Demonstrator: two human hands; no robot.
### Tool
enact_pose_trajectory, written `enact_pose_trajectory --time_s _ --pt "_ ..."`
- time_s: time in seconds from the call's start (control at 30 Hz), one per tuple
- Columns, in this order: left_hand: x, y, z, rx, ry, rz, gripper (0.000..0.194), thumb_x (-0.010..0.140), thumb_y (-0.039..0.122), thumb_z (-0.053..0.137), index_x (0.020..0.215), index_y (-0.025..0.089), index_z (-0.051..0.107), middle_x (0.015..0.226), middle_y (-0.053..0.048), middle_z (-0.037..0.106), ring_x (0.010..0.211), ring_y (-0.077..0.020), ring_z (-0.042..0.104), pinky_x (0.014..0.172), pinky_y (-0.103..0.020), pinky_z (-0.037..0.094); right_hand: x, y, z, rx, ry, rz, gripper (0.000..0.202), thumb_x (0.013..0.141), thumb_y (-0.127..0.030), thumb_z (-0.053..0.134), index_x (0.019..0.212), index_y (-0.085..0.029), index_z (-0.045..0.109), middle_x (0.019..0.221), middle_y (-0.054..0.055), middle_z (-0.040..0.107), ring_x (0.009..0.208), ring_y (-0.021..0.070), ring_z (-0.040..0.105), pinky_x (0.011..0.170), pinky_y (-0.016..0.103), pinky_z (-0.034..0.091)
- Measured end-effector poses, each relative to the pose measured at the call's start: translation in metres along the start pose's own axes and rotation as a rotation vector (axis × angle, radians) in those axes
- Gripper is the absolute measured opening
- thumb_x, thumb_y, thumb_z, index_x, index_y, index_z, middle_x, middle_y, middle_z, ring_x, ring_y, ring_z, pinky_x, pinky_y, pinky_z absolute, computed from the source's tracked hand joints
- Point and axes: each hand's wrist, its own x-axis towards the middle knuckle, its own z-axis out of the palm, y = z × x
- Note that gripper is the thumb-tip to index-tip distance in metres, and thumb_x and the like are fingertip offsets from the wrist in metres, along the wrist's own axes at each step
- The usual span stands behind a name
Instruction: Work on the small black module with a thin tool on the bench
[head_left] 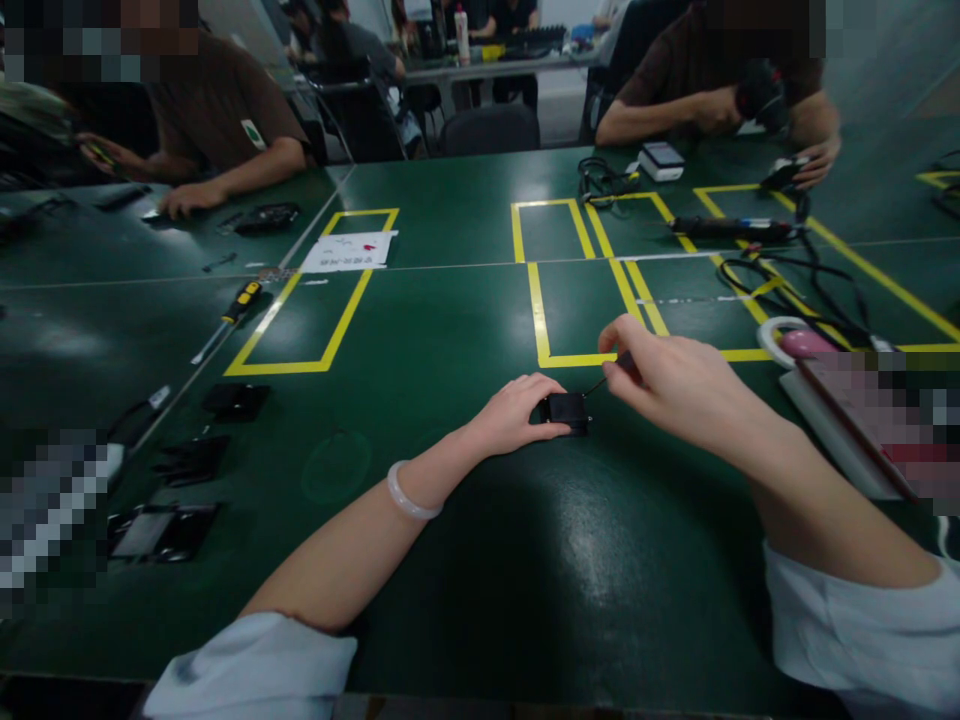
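Observation:
My left hand (521,415) grips a small black box-shaped part (568,412) between thumb and fingers, and the part rests on the green tabletop. My right hand (667,380) is closed, thumb and forefinger pinching a thin dark piece with a thicker end (625,362). From there a narrow line slants down to the upper right corner of the box. Whether it is a tool's shaft or a cable, I cannot tell.
Black parts (234,400) lie to the left, with a yellow-black screwdriver (244,302) beyond them. A paper sheet (349,252) lies over yellow tape. Cables (817,270) and a pink-white roll (802,342) sit to the right. Two people work across the table.

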Motion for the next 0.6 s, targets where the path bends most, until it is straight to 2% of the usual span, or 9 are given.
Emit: enact_pose_trajectory --time_s 0.13,0.3,0.47,0.6 --pt "-0.0001 0.0001 -0.0001 -0.003 -0.007 -0.008 0.04 0.086 0.047 0.061 0.116 0.021 0.055 0.115 -0.008 0.06 0.107 -0.024 0.055 0.092 -0.037 0.043 0.0007 -0.0002 -0.0001 -0.011 -0.019 0.014 0.027 0.093 -0.044 0.039 0.104 -0.021 0.05 0.072 0.002 0.066 0.062 0.02 0.061 0.053 0.027 0.029" --pt "0.0001 0.0002 -0.0001 -0.008 -0.001 0.004 0.04 0.086 0.047 0.061 0.116 0.02 0.055 0.114 -0.008 0.06 0.105 -0.0236 0.055 0.092 -0.037 0.043 0.0011 -0.0015 0.0003 -0.009 -0.045 0.045 0.024 0.094 -0.036 0.037 0.108 -0.021 0.049 0.073 0.003 0.067 0.062 0.0202 0.061 0.055 0.028 0.03" --pt "-0.0002 -0.0006 0.0005 -0.001 -0.002 0.003 0.04 0.086 0.046 0.061 0.116 0.02 0.055 0.113 -0.008 0.06 0.105 -0.0233 0.055 0.091 -0.036 0.043 -0.0002 -0.0025 -0.0004 0.036 -0.015 0.029 0.027 0.089 -0.029 0.042 0.114 -0.019 0.045 0.078 0.004 0.066 0.065 0.0196 0.061 0.056 0.028 0.032" --pt "-0.0005 -0.0016 0.0007 0.01 0.0 0.004 0.041 0.086 0.046 0.062 0.116 0.021 0.055 0.114 -0.007 0.06 0.106 -0.0233 0.054 0.091 -0.036 0.043 -0.0008 -0.0028 -0.0012 0.04 -0.007 0.019 0.026 0.091 -0.037 0.042 0.11 -0.02 0.047 0.072 0.002 0.065 0.062 0.0191 0.059 0.055 0.027 0.03"
